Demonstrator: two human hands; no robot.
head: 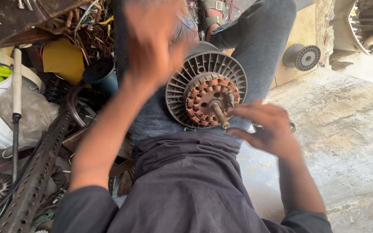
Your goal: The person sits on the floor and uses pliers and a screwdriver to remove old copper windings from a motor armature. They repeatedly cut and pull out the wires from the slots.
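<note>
While the grey finned motor stator with copper windings rests on the person's lap, its shaft points toward the right hand, whose open fingers touch the shaft tip. Left hand is raised above and left of it, blurred; its grip cannot be told.

A crumpled clear plastic bag (far left) — nothing else.
</note>
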